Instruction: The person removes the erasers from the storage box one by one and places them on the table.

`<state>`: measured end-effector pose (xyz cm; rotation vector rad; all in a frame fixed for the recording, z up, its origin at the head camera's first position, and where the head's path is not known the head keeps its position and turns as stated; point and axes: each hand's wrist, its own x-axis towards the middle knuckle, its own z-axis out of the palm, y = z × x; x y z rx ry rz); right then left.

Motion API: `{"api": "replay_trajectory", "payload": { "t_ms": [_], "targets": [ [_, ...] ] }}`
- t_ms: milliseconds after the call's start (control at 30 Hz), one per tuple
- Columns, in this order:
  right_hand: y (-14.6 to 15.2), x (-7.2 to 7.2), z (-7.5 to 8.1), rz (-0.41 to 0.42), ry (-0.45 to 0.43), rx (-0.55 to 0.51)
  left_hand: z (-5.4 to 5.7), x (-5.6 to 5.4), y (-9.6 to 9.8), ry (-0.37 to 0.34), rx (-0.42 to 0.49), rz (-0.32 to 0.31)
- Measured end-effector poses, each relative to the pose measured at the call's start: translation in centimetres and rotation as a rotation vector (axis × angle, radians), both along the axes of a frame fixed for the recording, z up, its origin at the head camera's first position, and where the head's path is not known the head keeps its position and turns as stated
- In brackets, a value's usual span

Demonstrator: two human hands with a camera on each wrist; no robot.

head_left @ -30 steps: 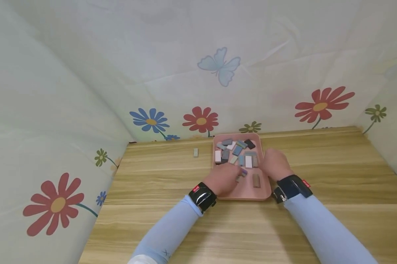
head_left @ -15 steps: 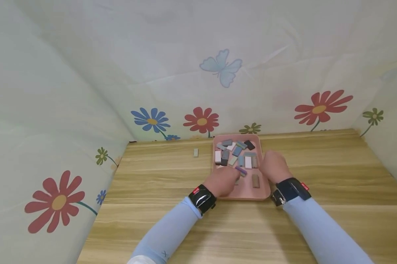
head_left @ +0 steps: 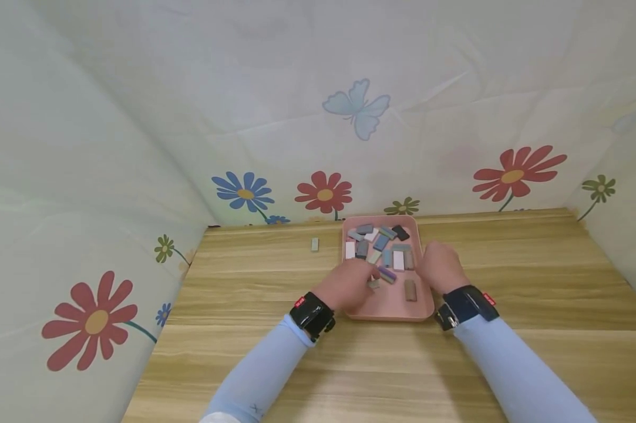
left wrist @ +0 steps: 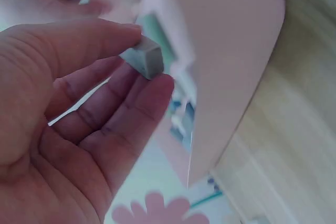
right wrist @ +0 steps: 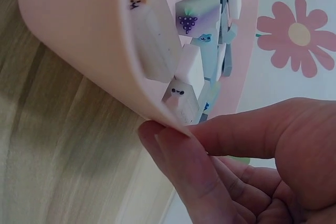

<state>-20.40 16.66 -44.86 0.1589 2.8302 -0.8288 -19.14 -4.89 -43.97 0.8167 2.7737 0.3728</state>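
A pink tray [head_left: 386, 308] holds several small oblong erasers in grey, white, blue and brown. Over its left front part is my left hand [head_left: 346, 285]. Between thumb and fingertip, that hand pinches a small grey-green eraser [left wrist: 149, 60], seen close up in the left wrist view. My right hand [head_left: 443, 267] grips the tray's right rim between thumb and fingers, as the right wrist view shows. A purple striped eraser [head_left: 387, 274] lies just right of the left fingertips. Inside the tray near the right hand are a brown eraser [head_left: 410, 289] and a grape-printed eraser [right wrist: 197, 17].
A lone pale green eraser [head_left: 315, 244] lies on the wooden table [head_left: 254, 282], left of the tray. Behind the table hangs a white curtain [head_left: 275, 141] printed with flowers and a butterfly, and it also lines both sides.
The left hand has drawn back slightly to the left, pinching the grey-green eraser. The purple striped eraser, earlier partly behind its fingers, now shows fully. The right hand stays at the rim.
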Motion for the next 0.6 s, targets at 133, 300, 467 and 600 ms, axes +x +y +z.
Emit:
{"api": "replay_trajectory", "payload": {
  "t_ms": [133,300,467,600],
  "targets": [
    [-0.1,0.0,0.0,-0.001,0.0,-0.003,1.6,-1.3,-2.1,-0.021,0.117,0.105],
    [-0.4,0.0,0.0,-0.006,0.001,-0.022,3.0,-3.4,-5.9,0.078,0.267,0.255],
    [-0.4,0.1,0.0,-0.025,-0.033,-0.048,2.7,-5.8,-9.7,0.23,0.422,0.439],
    [-0.2,0.1,0.1,-0.017,-0.022,-0.018,1.4,-7.2,-11.7,0.276,0.483,0.61]
  ]
}}
